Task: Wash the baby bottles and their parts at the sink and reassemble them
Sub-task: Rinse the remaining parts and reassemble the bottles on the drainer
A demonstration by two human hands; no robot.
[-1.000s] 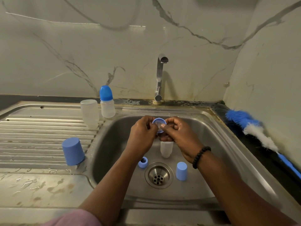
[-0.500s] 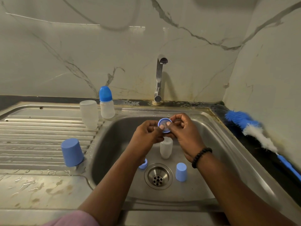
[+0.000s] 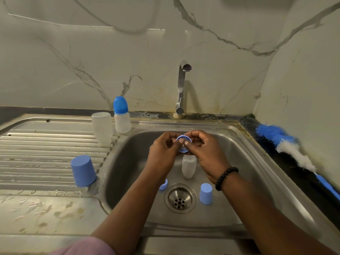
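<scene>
I pinch the small blue ring [image 3: 183, 144] between my left hand [image 3: 163, 153] and right hand [image 3: 204, 150]; it's light, stiff, probably wet-slick, so I grip its rim.

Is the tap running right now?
Off, as far as shows: no stream falls from the tap spout into the sink, and both hands hold the blue ring dry beneath it.

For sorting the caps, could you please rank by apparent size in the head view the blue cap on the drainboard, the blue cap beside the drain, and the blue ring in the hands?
1. Drainboard cap, largest.
2. Cap beside the drain.
3. Ring, partly hidden by fingers, so less certain.
</scene>
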